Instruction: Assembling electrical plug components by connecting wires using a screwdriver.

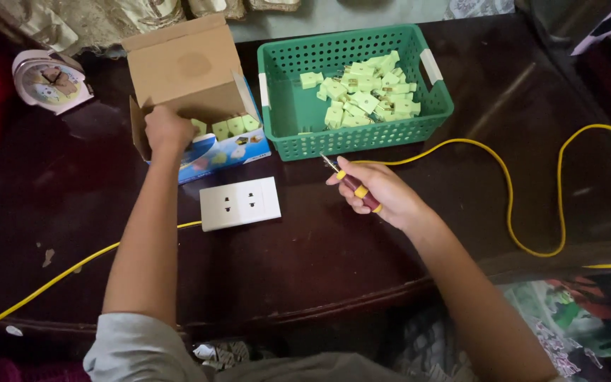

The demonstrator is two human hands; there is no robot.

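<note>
The dark wooden table [334, 240] fills the view, and a long yellow cable [509, 185] loops across it – one big curl on the right, then a run off to the lower left. At the back sits the green plastic basket [284, 113], its right half piled with pale yellow-green plug adapters [365, 95], its left half mostly bare floor. Just to its left, nearly touching, the open cardboard box [185, 71] stands with flaps up, and a row of the same pale adapters [231, 126] shows inside along its right side. The left hand [167, 131] is down in the box's opening, fingers curled in and hidden by the knuckles – whether it grips anything, I cannot tell. Below the box lies a white double wall socket [240, 203], flat on the table, face up, apart from both hands. The right hand [376, 191] is closed around a small screwdriver [351, 185] with a dark red and yellow handle, its thin tip pointing up-left toward the basket's front wall. Far left, a small pink alarm clock [49, 81] rests near the table's edge.
</note>
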